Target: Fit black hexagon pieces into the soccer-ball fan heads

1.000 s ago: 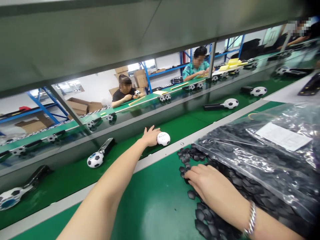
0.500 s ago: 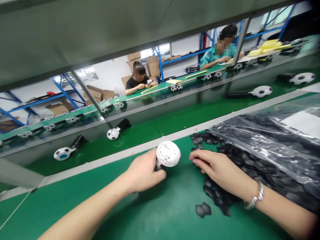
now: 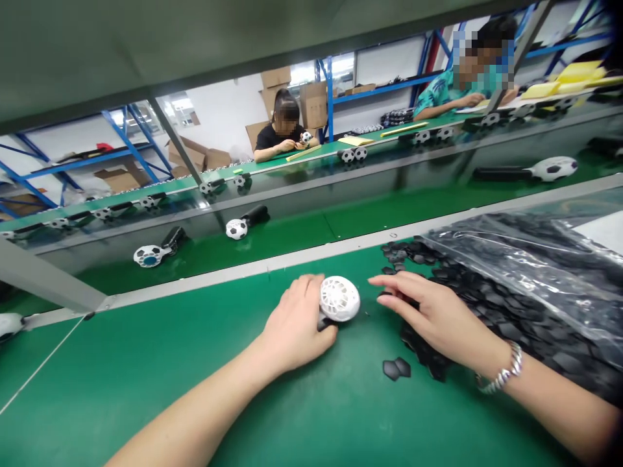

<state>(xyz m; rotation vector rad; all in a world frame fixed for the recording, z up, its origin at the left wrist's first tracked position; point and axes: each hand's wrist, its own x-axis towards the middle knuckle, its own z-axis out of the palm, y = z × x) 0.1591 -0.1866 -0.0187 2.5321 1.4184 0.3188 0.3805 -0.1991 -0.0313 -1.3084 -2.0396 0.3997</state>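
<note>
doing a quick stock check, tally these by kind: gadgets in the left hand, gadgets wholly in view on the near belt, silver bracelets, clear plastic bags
White gadget in left hand: 1
Ball-patterned gadgets wholly in view on near belt: 3
Silver bracelet: 1
Clear plastic bag: 1
Total: 6

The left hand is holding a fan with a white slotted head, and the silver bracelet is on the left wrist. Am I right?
Not quite: the silver bracelet is on the right wrist, as the head view shows. The left hand is holding the fan with a white slotted head, just as you said.
</note>
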